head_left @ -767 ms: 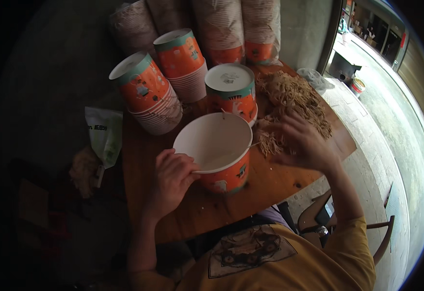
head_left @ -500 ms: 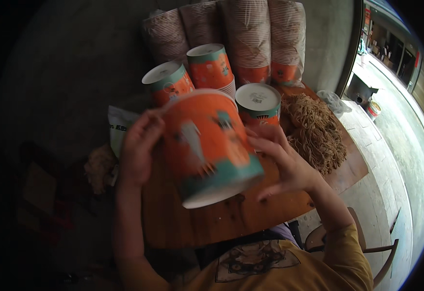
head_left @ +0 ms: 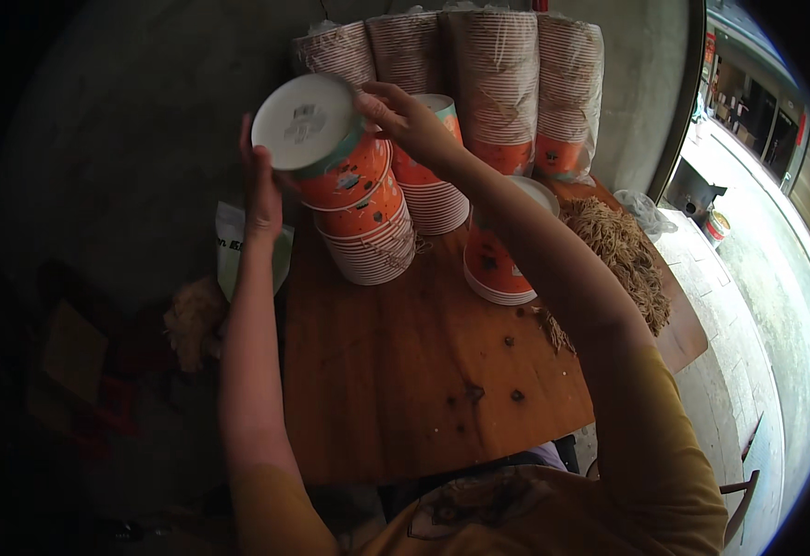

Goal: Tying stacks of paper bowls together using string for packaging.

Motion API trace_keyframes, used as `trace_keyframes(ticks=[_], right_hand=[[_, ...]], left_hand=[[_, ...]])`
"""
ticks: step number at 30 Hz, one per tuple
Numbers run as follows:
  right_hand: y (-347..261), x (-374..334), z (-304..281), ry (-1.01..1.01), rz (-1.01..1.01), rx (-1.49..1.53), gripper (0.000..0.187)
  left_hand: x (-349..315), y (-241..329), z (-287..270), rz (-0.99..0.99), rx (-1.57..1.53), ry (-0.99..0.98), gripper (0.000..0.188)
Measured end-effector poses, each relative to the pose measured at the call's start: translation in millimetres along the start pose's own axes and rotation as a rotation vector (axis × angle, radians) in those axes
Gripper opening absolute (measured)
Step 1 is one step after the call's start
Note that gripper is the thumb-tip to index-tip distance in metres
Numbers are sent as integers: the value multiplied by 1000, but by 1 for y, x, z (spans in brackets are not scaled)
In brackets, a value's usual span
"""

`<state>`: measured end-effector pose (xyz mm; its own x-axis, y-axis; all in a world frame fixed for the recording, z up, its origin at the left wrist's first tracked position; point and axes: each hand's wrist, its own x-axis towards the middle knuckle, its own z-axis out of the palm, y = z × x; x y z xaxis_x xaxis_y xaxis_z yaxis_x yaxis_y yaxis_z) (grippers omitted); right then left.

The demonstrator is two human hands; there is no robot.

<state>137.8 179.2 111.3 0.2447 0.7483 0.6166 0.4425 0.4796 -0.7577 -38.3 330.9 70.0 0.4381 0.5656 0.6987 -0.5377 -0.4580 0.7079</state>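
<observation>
An orange and teal paper bucket (head_left: 340,181), upside down with its white base facing up, is between my two hands at the top of the left stack of nested buckets (head_left: 365,243). My left hand (head_left: 262,181) grips its left side. My right hand (head_left: 403,120) holds the right edge of the base, fingers partly hidden. Some thin cord hangs on the side of that stack. Just behind it stands a second upturned stack (head_left: 436,206). A shorter stack (head_left: 496,269) to the right is partly covered by my right forearm.
Tall plastic-wrapped bucket stacks (head_left: 490,83) line the wall at the back. A heap of tan cords (head_left: 623,255) lies on the right of the wooden table (head_left: 405,389), near a clear plastic bag (head_left: 644,211). A pale printed bag (head_left: 231,241) stands at the left edge.
Both hands have carried the bucket away from me and leftward, from above the near table to the left stack. Its base has turned from facing me to facing up.
</observation>
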Motion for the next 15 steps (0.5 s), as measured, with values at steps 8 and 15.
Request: trace_keyframes(ticks=[8,15], right_hand=[[19,-41,-41,-148,-45,-406,53],[9,-136,-105,-347,355,-1282,94]], left_hand=[[10,-2,9,115,298,259,93],[38,-21,24,66,449,-94,88]])
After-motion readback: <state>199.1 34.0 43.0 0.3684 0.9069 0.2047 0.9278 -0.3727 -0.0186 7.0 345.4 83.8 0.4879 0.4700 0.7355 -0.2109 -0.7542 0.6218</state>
